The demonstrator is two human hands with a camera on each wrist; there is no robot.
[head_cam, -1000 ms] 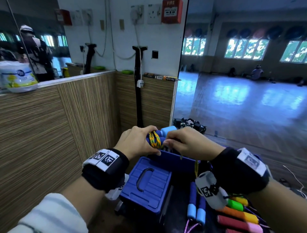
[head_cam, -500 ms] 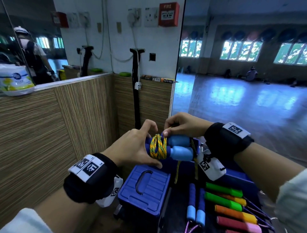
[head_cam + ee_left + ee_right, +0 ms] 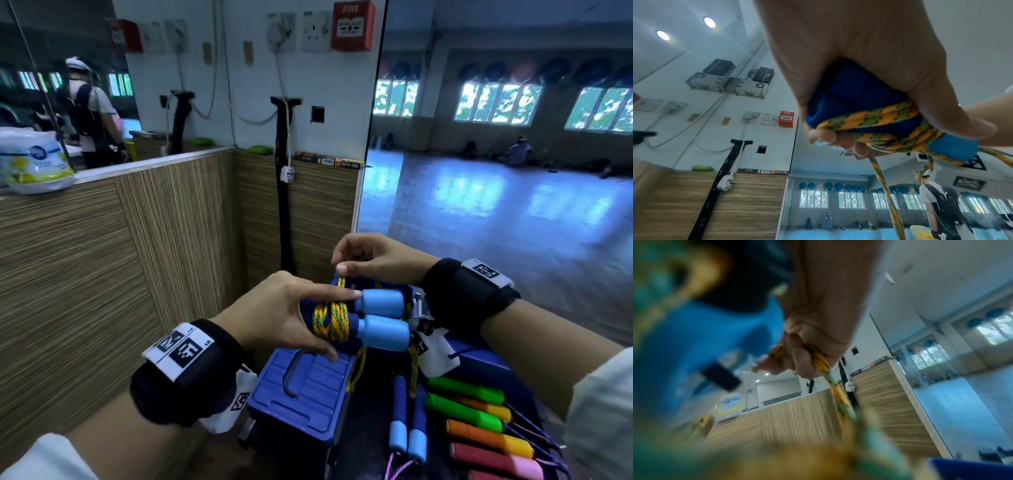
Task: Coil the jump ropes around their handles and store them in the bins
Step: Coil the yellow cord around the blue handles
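In the head view the left hand [image 3: 284,315] gripped two blue jump-rope handles [image 3: 380,318] side by side above the blue bin [image 3: 301,387], while the right hand [image 3: 373,260] pinched the yellow-green rope [image 3: 334,318] above its coils. The left wrist view alone showed fingertips [image 3: 822,136] pinning the coils underneath; the right wrist view was mostly blur.

braided yellow-green rope [image 3: 330,322] — matt foam handles [image 3: 380,317], ribbed glossy plastic bin lid [image 3: 308,387], striped wood-grain wall panel [image 3: 102,257] at 9 o'clock.
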